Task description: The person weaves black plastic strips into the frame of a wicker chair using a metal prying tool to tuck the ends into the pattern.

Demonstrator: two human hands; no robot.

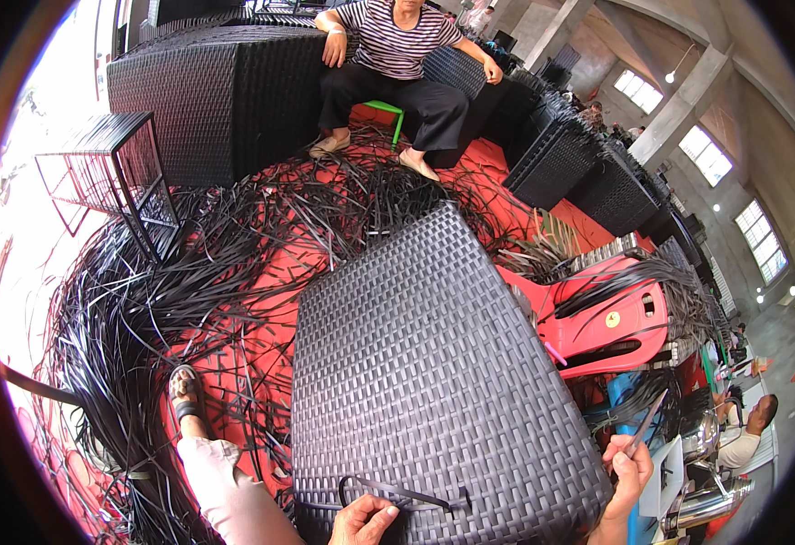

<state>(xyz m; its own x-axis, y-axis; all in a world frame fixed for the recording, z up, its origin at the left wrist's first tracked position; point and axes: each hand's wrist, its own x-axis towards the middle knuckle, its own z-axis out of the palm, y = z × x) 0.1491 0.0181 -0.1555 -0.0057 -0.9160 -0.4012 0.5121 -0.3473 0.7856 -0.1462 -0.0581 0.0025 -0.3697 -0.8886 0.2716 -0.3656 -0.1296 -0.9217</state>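
In front of me stands a large block-like piece woven from flat black strips, the woven panel facing up. My left hand is closed at its near edge, thumb and fingers pinching a loose black strip. That strip loops up and runs across the weave to the right, where its end meets the panel. My right hand is closed around a slim pointed metal tool beside the panel's right edge. Its tip points up and away; the grip end is hidden in my fingers.
Loose black strips heap over the red floor covering on the left. A red plastic chair stands at right. Behind are a black metal frame, stacked woven pieces and a seated person. Another person is far right.
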